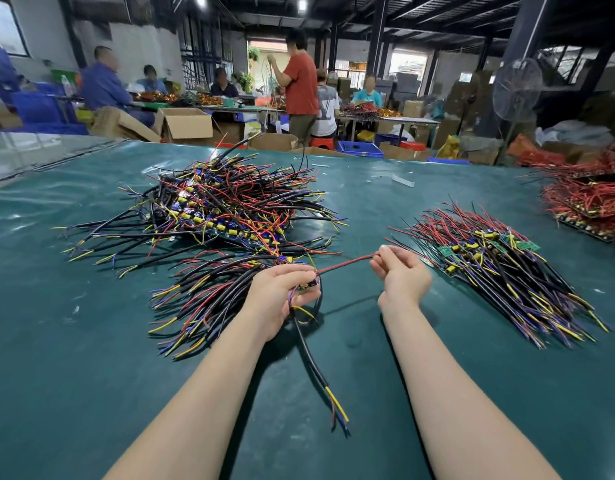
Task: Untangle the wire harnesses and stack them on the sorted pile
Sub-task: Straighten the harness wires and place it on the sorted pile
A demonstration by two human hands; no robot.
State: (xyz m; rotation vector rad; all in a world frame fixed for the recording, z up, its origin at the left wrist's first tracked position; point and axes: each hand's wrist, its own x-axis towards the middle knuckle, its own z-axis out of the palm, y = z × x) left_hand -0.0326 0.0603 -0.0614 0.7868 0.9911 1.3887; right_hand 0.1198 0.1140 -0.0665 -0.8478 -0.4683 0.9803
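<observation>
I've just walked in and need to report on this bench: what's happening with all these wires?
A person is sorting wire harnesses on a green table. The left hand holds one harness at its small board, while the right hand pulls its red wire straight. The tangled heap lies to the left, and the sorted pile waits on the right.
</observation>
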